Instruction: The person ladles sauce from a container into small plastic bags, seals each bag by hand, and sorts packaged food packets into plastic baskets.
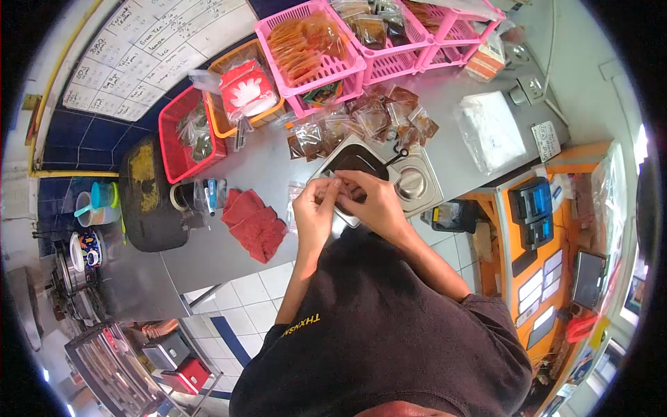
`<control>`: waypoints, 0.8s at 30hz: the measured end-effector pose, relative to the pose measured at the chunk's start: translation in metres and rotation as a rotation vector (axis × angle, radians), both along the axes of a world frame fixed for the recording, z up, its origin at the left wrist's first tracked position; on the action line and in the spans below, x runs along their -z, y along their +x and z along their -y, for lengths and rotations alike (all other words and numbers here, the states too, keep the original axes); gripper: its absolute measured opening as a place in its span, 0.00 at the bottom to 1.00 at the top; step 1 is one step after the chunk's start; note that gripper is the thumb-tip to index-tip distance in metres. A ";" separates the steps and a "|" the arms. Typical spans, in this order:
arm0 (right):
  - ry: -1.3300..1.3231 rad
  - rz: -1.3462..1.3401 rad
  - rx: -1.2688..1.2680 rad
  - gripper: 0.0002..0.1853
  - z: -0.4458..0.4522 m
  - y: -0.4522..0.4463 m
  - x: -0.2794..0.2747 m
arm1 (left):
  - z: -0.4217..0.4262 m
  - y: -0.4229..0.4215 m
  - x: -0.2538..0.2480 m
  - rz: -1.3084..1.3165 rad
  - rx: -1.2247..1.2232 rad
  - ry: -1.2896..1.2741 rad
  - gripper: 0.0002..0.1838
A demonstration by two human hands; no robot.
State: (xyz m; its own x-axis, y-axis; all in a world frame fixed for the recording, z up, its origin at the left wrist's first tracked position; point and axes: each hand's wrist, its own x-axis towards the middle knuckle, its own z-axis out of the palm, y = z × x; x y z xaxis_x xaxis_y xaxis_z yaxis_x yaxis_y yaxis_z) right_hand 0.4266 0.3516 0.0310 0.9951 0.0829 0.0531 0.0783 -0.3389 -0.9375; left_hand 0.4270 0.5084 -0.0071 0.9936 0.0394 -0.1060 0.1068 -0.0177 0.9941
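Note:
My left hand [316, 206] and my right hand [374, 201] meet with bent fingers, pinching what looks like a small clear plastic bag, mostly hidden by the fingers. Just beyond and below them is a metal pan of dark sauce [358, 158]. A ladle [397, 156] rests in it, handle pointing right. Beside the pan sits a round metal lid [411, 183]. Small clear bags [294, 198] lie on the counter by my left hand. Several filled sauce sachets [375, 118] are piled behind the pan.
To the left are a red cloth [254, 226], a red basket [191, 135], an orange basket [243, 87] and a dark case [149, 194]. Pink baskets [313, 55] of sachets stand at the back. A pack of clear plastic bags [490, 132] lies right on the steel counter [201, 257].

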 end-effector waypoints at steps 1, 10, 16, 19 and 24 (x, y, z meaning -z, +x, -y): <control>-0.017 -0.028 -0.028 0.20 0.000 -0.001 -0.002 | 0.001 0.000 -0.003 -0.002 0.001 0.065 0.08; 0.324 -0.297 -0.087 0.16 0.017 0.002 0.011 | -0.005 0.002 -0.006 -0.030 0.141 0.068 0.08; -0.058 -0.159 -0.069 0.09 0.013 -0.006 0.008 | -0.009 0.002 -0.008 -0.070 0.337 0.195 0.11; -0.132 -0.022 -0.029 0.07 0.010 -0.011 0.027 | -0.003 -0.003 -0.009 -0.030 0.410 0.336 0.15; -0.612 0.267 -0.251 0.09 0.026 -0.023 0.026 | 0.002 -0.012 0.010 -0.038 0.328 0.282 0.14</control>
